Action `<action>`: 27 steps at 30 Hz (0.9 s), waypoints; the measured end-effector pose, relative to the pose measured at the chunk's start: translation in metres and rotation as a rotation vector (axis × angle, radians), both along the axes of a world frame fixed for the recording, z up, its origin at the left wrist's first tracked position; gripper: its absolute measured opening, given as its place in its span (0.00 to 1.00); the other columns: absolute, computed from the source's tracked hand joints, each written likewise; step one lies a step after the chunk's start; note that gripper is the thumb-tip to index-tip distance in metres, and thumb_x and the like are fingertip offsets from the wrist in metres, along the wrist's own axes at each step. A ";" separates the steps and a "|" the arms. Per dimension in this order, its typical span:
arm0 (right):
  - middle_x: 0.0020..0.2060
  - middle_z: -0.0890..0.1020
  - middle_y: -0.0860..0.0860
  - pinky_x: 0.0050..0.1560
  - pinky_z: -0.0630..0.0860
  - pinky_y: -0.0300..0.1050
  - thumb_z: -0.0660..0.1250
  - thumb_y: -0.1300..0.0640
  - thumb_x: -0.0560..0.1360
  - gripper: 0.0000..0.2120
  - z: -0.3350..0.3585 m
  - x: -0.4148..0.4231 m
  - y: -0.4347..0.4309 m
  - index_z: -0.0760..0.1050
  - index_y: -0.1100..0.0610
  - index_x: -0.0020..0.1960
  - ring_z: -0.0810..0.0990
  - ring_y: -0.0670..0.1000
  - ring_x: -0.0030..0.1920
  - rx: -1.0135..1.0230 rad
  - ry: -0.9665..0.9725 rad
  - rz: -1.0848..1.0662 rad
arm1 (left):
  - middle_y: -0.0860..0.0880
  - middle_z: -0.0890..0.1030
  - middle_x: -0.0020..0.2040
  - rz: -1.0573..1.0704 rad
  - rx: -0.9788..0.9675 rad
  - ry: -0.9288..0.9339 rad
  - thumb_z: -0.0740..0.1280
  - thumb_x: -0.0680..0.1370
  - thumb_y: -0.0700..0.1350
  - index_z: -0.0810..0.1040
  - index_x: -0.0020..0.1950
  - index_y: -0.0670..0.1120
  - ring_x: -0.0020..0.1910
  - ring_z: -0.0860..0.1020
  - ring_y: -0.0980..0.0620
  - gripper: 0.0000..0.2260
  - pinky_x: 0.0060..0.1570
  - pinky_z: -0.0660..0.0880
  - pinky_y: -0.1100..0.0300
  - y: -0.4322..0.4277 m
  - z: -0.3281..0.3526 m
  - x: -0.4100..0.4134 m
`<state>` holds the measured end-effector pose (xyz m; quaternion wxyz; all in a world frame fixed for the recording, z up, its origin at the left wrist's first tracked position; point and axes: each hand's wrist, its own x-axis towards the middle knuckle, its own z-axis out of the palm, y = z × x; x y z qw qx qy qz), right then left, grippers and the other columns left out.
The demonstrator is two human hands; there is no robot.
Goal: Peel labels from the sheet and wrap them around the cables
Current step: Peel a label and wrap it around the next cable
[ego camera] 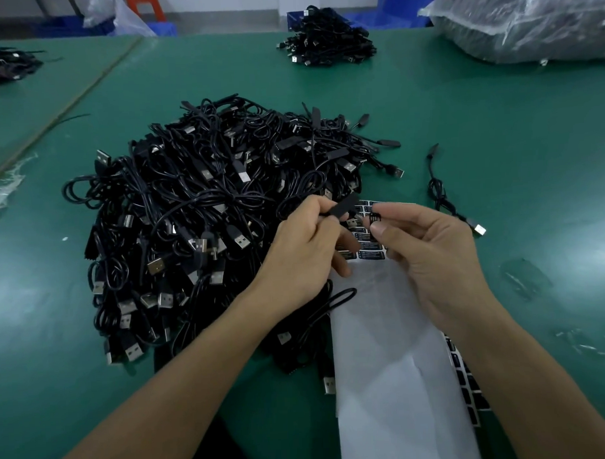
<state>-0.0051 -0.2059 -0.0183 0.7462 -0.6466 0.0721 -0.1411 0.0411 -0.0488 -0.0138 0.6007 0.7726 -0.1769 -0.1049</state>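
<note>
My left hand [308,243] pinches a black cable by its flat connector end [343,207], held just above the label sheet. My right hand [429,255] pinches a small black label [375,218] between thumb and forefinger, a short way right of that connector. The white label sheet [383,329] lies under both hands, with rows of black labels [366,242] at its far end and bare backing nearer me. A big heap of black USB cables [204,212] fills the table to the left.
One loose cable [442,197] lies right of the sheet. A smaller cable pile [325,43] sits at the far middle and a clear plastic bag [534,18] at the far right. A second label strip [465,378] pokes out beneath the sheet on the green table [496,119].
</note>
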 end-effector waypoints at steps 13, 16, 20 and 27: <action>0.42 0.88 0.51 0.52 0.82 0.48 0.73 0.66 0.74 0.17 0.005 -0.006 0.000 0.72 0.53 0.57 0.87 0.52 0.44 -0.215 -0.023 0.185 | 0.33 0.78 0.39 0.029 -0.039 -0.032 0.70 0.68 0.58 0.81 0.44 0.51 0.35 0.73 0.41 0.12 0.45 0.76 0.37 -0.002 0.005 -0.002; 0.40 0.88 0.50 0.48 0.82 0.46 0.74 0.66 0.74 0.16 0.004 -0.006 0.001 0.73 0.52 0.55 0.86 0.49 0.41 -0.259 -0.008 0.162 | 0.38 0.76 0.35 0.034 -0.064 -0.027 0.70 0.73 0.52 0.80 0.42 0.46 0.34 0.70 0.45 0.09 0.39 0.72 0.45 -0.001 0.002 0.001; 0.39 0.87 0.49 0.47 0.82 0.53 0.75 0.66 0.73 0.17 0.005 -0.006 -0.001 0.74 0.51 0.55 0.85 0.58 0.41 -0.300 -0.014 0.116 | 0.48 0.70 0.32 0.050 -0.075 -0.044 0.69 0.79 0.47 0.79 0.44 0.45 0.33 0.67 0.51 0.07 0.38 0.68 0.52 0.000 -0.003 0.003; 0.40 0.88 0.50 0.50 0.81 0.59 0.74 0.68 0.73 0.20 0.006 -0.007 0.003 0.72 0.50 0.57 0.84 0.64 0.44 -0.291 -0.027 0.176 | 0.34 0.81 0.39 0.020 -0.069 -0.020 0.72 0.71 0.54 0.83 0.41 0.50 0.36 0.77 0.37 0.08 0.50 0.78 0.37 -0.002 0.003 0.000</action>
